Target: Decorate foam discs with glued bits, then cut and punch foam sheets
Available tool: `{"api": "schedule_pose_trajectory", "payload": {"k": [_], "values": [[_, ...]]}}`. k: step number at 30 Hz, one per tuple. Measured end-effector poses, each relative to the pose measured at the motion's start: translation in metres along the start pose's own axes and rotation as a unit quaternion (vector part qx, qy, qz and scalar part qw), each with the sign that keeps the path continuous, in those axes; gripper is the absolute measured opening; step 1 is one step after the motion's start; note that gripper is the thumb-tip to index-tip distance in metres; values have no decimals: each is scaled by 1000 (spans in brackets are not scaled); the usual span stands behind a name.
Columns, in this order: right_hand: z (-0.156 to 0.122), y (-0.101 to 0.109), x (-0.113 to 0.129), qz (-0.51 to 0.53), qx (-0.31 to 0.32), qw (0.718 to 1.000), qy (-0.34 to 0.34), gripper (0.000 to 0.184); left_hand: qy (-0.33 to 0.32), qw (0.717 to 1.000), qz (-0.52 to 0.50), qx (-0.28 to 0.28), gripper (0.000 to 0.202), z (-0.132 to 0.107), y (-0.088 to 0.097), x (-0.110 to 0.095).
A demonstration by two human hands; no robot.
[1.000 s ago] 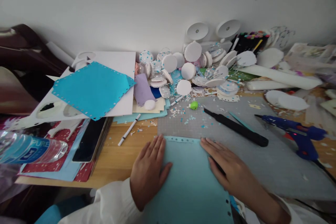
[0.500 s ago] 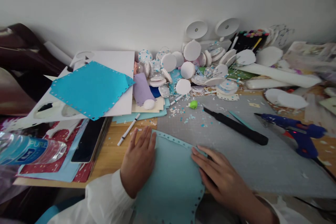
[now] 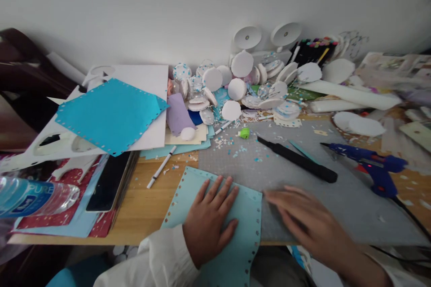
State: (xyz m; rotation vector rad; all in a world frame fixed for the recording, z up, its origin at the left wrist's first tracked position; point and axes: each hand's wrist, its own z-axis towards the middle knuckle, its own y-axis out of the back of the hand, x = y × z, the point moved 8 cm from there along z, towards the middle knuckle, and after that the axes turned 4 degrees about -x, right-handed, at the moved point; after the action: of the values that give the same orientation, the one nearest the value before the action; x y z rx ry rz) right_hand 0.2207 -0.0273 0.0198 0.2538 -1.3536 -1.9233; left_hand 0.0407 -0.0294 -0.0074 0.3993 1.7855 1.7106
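Taking the aqua sheet (image 3: pixel 247 217) before me as the clock's hub, a bottle (image 3: pixel 37 197) lies at nine o'clock, its label reading "PURE"; I can't make out the smaller mark below. A dark phone (image 3: pixel 108 184) sits between nine and ten, and a blue card (image 3: pixel 111 116) with holes along its edges lies at ten on white board (image 3: pixel 151 80). A white pen (image 3: pixel 161 167) rests nearer, also towards ten, and a purple piece (image 3: pixel 180 114) at eleven.

My left hand (image 3: pixel 212 224) is pressed palm down on the sheet, fingers fanned, gripping nothing. A second ago it lay along the sheet's left edge; now it is over the middle, so the row of holes on that side shows. The sheet itself has turned, one corner pointing to eleven, and its lower end hangs past the table edge. White discs (image 3: pixel 242 64) are heaped around twelve, with a green bit (image 3: pixel 244 133) nearer.

My right hand (image 3: pixel 299 219) is at three, blurred, fingers stretched out with nothing seen in them. Earlier it lay on the sheet's right side; now it is just beyond the right corner. A black tool (image 3: pixel 299 161) lies at two, a glue gun (image 3: pixel 373 161) between two and three.
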Motion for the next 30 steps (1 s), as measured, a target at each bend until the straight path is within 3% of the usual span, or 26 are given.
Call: {"api": "schedule_pose_trajectory", "payload": {"k": [3, 5, 10, 13, 17, 20, 24, 30], "values": [[3, 24, -38, -72, -84, 990, -84, 25, 31, 999, -8, -3, 56, 5, 2, -7], [6, 30, -64, -151, -103, 973, -144, 30, 63, 998, -5, -14, 55, 10, 2, -13], [21, 8, -96, -266, -39, 947, -174, 39, 103, 993, 14, -62, 65, 18, -6, -29], [29, 3, -100, -282, -25, 943, -175, 31, 94, 993, 10, -72, 67, 16, -9, -31], [30, 26, -91, -278, -61, 943, -173, 33, 93, 995, -9, -46, 73, 11, -10, -25], [18, 43, -77, -154, -70, 977, -127, 32, 82, 996, -18, -22, 76, 8, -10, -19], [-7, 41, -62, -37, -2, 994, -104, 33, 61, 998, -11, -12, 76, 7, -10, -14], [-25, 53, -61, -100, -44, 989, -104, 31, 59, 998, -1, -25, 74, 7, -8, -15]]}}
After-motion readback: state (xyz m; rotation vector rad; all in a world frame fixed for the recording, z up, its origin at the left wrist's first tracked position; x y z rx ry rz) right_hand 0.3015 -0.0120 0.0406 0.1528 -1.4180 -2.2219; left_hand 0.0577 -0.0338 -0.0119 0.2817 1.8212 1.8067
